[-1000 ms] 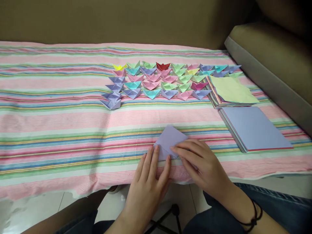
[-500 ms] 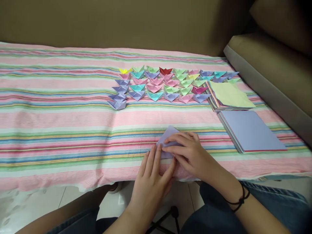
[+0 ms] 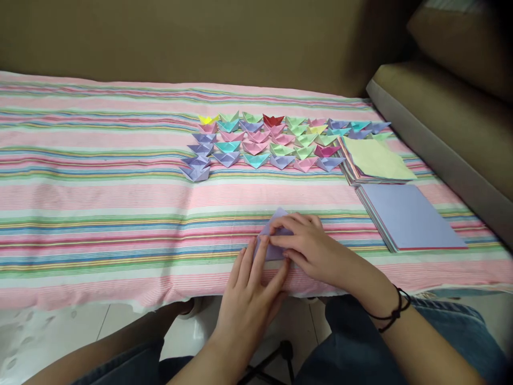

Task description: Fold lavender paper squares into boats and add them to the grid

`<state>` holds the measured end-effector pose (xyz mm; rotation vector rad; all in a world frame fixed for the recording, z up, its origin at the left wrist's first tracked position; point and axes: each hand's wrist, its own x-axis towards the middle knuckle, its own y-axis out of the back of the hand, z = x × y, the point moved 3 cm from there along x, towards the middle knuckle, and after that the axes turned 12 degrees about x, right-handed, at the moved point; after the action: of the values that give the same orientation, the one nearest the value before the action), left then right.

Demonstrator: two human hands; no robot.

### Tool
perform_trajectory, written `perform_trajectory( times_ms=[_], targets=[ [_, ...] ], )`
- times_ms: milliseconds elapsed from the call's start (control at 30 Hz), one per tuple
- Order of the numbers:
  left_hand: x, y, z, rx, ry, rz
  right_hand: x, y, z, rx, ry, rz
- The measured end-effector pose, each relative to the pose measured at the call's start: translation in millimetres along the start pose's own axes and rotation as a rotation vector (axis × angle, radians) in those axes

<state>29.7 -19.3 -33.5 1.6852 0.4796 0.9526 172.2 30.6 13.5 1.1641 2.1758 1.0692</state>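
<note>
A small folded sheet of purple origami paper [image 3: 276, 217] lies on the striped cloth near its front edge, with one corner pointing away from me. My left hand [image 3: 250, 291] rests on the paper's left and near side, fingers stretched out and thumb spread. From the right, my right hand [image 3: 308, 243] grips the paper with bent fingers, its index and middle fingertips by the left fingertips. Both hands cover much of the paper, so its folds are partly hidden. A black cord bracelet [image 3: 395, 313] circles the right wrist.
Several rows of small folded paper boats [image 3: 256, 160] stand farther back. To the right lie a stack of paper with a yellow sheet on top [image 3: 377, 158] and a purple-topped stack [image 3: 409, 216]. A brown cushioned armrest [image 3: 433, 107] borders the striped cloth [image 3: 100, 198].
The right fingers have shifted very slightly at the paper, and the left index finger reaches a little farther up. The paper stays in place; the view has moved slightly.
</note>
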Motion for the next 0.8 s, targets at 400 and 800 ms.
perform_trajectory(
  times_ms=[400, 800],
  targets=[
    [0.4, 3.0, -3.3, 0.027, -0.028, -0.045, 4.0, 2.1, 2.9, -0.016, 0.005, -0.058],
    [-1.4, 2.9, -5.8, 0.086, -0.078, -0.103, 9.1, 4.2, 3.5, -0.027, 0.032, -0.054]
  ],
)
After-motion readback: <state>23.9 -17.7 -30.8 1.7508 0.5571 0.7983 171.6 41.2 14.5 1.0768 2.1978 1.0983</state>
